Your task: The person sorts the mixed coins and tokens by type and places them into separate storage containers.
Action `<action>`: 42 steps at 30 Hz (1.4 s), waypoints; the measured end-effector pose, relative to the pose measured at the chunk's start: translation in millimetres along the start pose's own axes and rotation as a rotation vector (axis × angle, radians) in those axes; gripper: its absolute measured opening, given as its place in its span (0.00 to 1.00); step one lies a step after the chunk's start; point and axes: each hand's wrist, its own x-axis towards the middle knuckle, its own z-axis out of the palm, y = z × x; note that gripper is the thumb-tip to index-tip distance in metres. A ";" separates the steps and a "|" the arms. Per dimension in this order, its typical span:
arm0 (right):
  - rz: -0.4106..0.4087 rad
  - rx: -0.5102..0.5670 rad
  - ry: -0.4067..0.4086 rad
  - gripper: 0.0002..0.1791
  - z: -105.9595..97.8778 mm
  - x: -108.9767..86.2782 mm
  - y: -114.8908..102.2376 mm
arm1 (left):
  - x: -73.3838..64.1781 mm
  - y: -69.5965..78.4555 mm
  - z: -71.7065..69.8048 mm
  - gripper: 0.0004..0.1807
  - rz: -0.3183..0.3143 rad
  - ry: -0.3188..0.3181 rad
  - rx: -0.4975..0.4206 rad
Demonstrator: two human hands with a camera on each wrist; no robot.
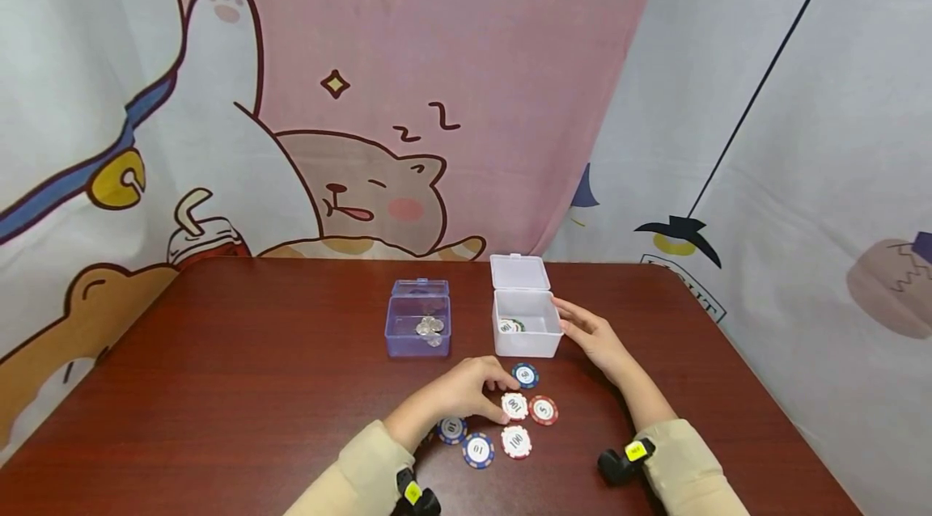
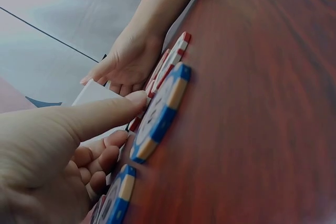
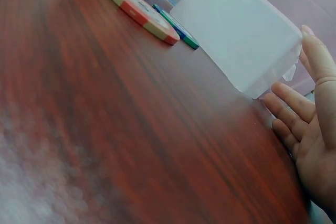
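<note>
A white poker chip marked 100 (image 1: pixel 514 406) is between the thumb and fingers of my left hand (image 1: pixel 466 391), which are at opposite edges of it. Around it on the table are a dark blue chip (image 1: pixel 525 375), a red chip (image 1: pixel 543 410), another white 100 chip (image 1: pixel 516 441) and blue 10 chips (image 1: pixel 478 450), partly behind the left wrist. My right hand (image 1: pixel 593 342) rests at the right side of an open white plastic box (image 1: pixel 535 344); its fingers look fairly straight in the right wrist view. A few chips (image 1: pixel 511 326) lie inside that box.
An open translucent blue box (image 1: pixel 415 348) with several silver coins (image 1: pixel 431 327) stands left of the white box. Both lids tilt back. The brown wooden table (image 1: pixel 255 387) meets a cartoon-printed curtain (image 1: pixel 510 95) at the back.
</note>
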 end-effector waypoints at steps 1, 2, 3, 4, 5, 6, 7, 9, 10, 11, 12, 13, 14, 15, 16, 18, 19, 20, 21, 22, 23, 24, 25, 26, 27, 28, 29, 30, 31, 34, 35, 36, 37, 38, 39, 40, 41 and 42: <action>-0.003 0.001 -0.002 0.24 -0.1 0.0 0.0 | 0.3 -0.2 0.4 0.21 -0.001 -0.002 0.007; -0.005 0.001 -0.004 0.24 -0.1 -0.1 0.0 | 0.6 -0.4 0.7 0.22 -0.002 -0.002 0.013; -0.005 0.000 -0.003 0.24 -0.2 0.0 0.2 | 0.8 -0.3 0.9 0.22 -0.001 -0.002 0.018; -0.007 -0.001 -0.002 0.24 -0.2 0.1 0.2 | 1.0 0.0 1.1 0.22 -0.002 -0.003 0.017; -0.006 -0.002 -0.004 0.24 -0.3 0.3 0.7 | 1.2 0.2 1.3 0.22 -0.002 -0.002 0.018; -0.003 -0.002 -0.002 0.24 -0.4 0.6 1.1 | 1.4 0.5 1.5 0.22 -0.001 -0.003 0.020; -0.002 -0.001 -0.002 0.24 -0.5 0.6 1.1 | 1.9 0.6 1.9 0.22 -0.001 -0.004 0.021; 0.002 0.000 0.000 0.24 -0.4 0.7 1.2 | 2.8 1.4 2.4 0.22 0.008 -0.003 0.037; 0.002 0.003 -0.001 0.24 -0.3 0.5 0.9 | 3.3 1.5 3.0 0.22 0.009 -0.004 0.048; 0.002 0.003 -0.005 0.24 -0.2 0.4 1.1 | 3.8 1.6 3.5 0.22 0.009 -0.005 0.063; 0.003 0.004 -0.004 0.24 -0.1 0.3 1.0 | 4.3 1.6 4.0 0.22 0.007 -0.005 0.077; 0.004 0.006 -0.004 0.24 -0.1 0.3 0.7 | 4.8 1.6 4.6 0.21 0.005 -0.005 0.089; 0.007 0.007 -0.003 0.24 -0.1 0.4 0.7 | 5.2 1.6 4.9 0.21 0.001 -0.005 0.098; 0.007 0.008 -0.004 0.24 -0.2 0.5 0.5 | 5.6 1.6 5.2 0.21 -0.005 -0.005 0.101; 0.008 0.009 -0.006 0.25 -0.4 0.6 0.3 | 5.8 1.5 5.6 0.20 -0.010 -0.005 0.108; 0.012 0.009 0.000 0.24 -0.5 0.9 0.3 | 6.3 1.5 5.8 0.19 -0.012 -0.003 0.113; 0.012 0.005 0.001 0.24 -0.6 0.9 0.3 | 6.3 1.6 5.7 0.19 -0.012 -0.002 0.115; 0.008 0.001 -0.002 0.24 -0.7 0.7 0.2 | 6.3 1.6 5.6 0.19 -0.012 0.000 0.118; 0.007 -0.002 -0.001 0.24 -0.7 0.6 0.2 | 6.3 1.3 5.7 0.19 -0.010 0.001 0.121; 0.008 -0.006 0.001 0.24 -0.8 0.4 0.5 | 6.2 1.1 5.7 0.18 -0.008 0.004 0.122; 0.008 -0.010 0.005 0.24 -0.7 0.3 0.6 | 6.0 0.8 5.8 0.18 -0.005 0.006 0.123; 0.009 -0.012 0.003 0.24 -0.7 0.1 0.4 | 5.8 0.3 5.9 0.18 -0.002 0.009 0.123; 0.008 -0.015 0.005 0.24 -0.6 0.0 0.6 | 5.5 -0.2 6.0 0.18 0.002 0.012 0.124; 0.007 -0.014 0.002 0.24 -0.6 0.0 0.5 | 5.2 -0.4 6.0 0.17 0.003 0.015 0.119; 0.007 -0.009 0.002 0.24 -0.4 0.3 0.5 | 4.9 -0.8 6.1 0.17 0.004 0.019 0.118; 0.007 -0.002 -0.001 0.24 -0.5 0.4 0.5 | 4.7 -0.7 6.1 0.17 0.004 0.023 0.115; 0.008 0.005 -0.005 0.24 -0.6 0.7 0.1 | 4.6 -0.9 6.3 0.17 0.001 0.029 0.108; 0.006 0.011 -0.010 0.24 -0.6 0.9 0.1 | 4.5 -0.9 6.1 0.17 -0.002 0.034 0.098; 0.006 0.018 -0.011 0.24 -0.6 1.1 -0.4 | 4.2 -0.8 5.9 0.17 -0.007 0.040 0.086; 0.007 0.027 -0.016 0.25 -0.8 1.3 -1.8 | 3.8 -0.8 5.2 0.17 -0.014 0.062 0.051; 0.004 0.025 -0.017 0.25 -0.6 1.1 -1.9 | 3.6 -0.9 5.0 0.16 -0.013 0.070 0.039; 0.001 0.024 -0.016 0.25 -0.4 0.9 -2.0 | 3.5 -0.9 4.7 0.16 -0.007 0.074 0.032; 0.001 0.024 -0.014 0.25 0.0 0.7 -2.3 | 3.3 -0.8 4.6 0.16 -0.003 0.079 0.024; 0.000 0.023 -0.013 0.25 0.1 0.6 -2.1 | 3.3 -0.6 4.4 0.16 0.007 0.084 0.019; -0.002 0.025 -0.011 0.25 0.3 0.5 -2.1 | 3.3 -0.3 4.1 0.16 0.017 0.089 0.014; -0.001 0.025 -0.008 0.24 0.6 0.4 -2.0 | 3.4 -0.1 3.7 0.15 0.028 0.094 0.009; -0.001 0.020 -0.004 0.24 0.7 0.3 -2.0 | 3.5 0.4 3.1 0.15 0.038 0.100 0.004; -0.001 0.020 -0.001 0.24 0.8 0.1 -2.3 | 3.6 0.9 2.4 0.16 0.046 0.107 0.000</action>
